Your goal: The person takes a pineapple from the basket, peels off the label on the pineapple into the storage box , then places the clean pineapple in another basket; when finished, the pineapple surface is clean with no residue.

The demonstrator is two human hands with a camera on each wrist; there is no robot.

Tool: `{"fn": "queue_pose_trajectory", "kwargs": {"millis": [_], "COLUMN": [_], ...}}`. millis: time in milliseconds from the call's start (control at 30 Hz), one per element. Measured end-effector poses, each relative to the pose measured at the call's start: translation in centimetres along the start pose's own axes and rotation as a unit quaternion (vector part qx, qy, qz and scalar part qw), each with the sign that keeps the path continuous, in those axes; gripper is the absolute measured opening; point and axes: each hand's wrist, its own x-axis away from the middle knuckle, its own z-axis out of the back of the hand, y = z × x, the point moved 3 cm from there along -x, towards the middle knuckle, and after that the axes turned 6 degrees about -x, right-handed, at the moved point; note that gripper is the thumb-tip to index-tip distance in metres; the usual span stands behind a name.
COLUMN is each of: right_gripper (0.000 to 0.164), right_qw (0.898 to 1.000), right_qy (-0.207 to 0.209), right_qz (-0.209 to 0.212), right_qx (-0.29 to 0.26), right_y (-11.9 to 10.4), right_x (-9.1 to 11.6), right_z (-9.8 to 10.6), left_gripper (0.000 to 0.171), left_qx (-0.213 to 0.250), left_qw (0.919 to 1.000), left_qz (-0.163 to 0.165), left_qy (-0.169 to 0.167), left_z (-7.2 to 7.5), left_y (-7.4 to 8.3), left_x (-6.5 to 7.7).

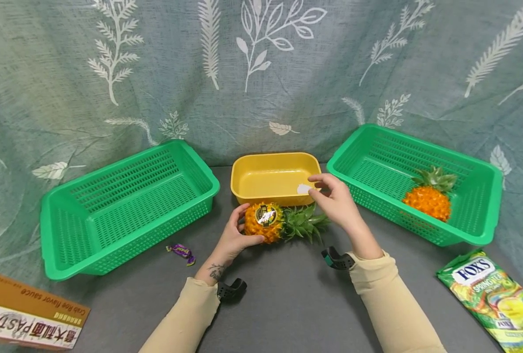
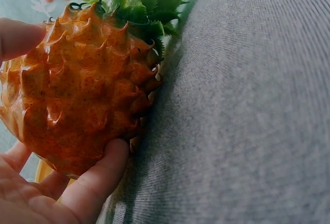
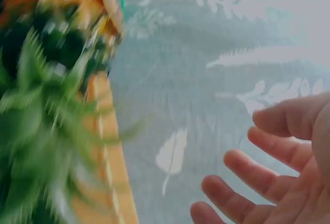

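Observation:
On the grey table, in front of the yellow bin (image 1: 275, 158), a small pineapple (image 1: 254, 226) lies on its side, its green leaves (image 1: 303, 223) pointing right. A round dark label (image 1: 260, 214) faces up on it. My left hand (image 1: 237, 235) grips the fruit's body from the left; the left wrist view shows thumb and fingers around the orange skin (image 2: 87, 90). Above the leaves hovers my right hand (image 1: 335, 201), fingers spread and slightly bent, holding nothing in the right wrist view. A small white patch (image 1: 303, 189) shows at the bin beside its fingertips.
A green basket (image 1: 129, 240) stands left. Another green basket (image 1: 473, 196) at right contains a second pineapple (image 1: 427, 202). A purple-wrapped candy (image 1: 183, 251) lies left of my left hand. A pasta box (image 1: 32, 314) and a FOX'S bag (image 1: 495, 299) occupy the near corners.

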Motion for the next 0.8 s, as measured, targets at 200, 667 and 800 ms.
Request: {"fn": "queue_pose_trajectory", "kwargs": {"millis": [200,667,800], "right_gripper": [0.026,0.027,0.024], "right_qw": [0.997,0.942,0.940], "right_qy": [-0.041,-0.194,-0.203], "right_qz": [0.035,0.003,-0.003], "right_qx": [0.050,0.272,0.274], "right_y": [-2.1,-3.0,-2.7], "right_x": [-1.7,-2.9,-2.9], "right_z": [-3.0,-8.0,-8.2], "left_gripper": [0.086,0.086,0.087], "left_qx": [-0.007,-0.011,-0.010], "left_qw": [1.0000,0.9999,0.9999], "left_qz": [0.000,0.002,0.009], "left_qy": [0.004,0.006,0.007], "left_z": [-0.1,-0.1,-0.1], "left_y": [0.1,-0.1,-0.2], "left_x": [0.0,0.0,0.0]}}
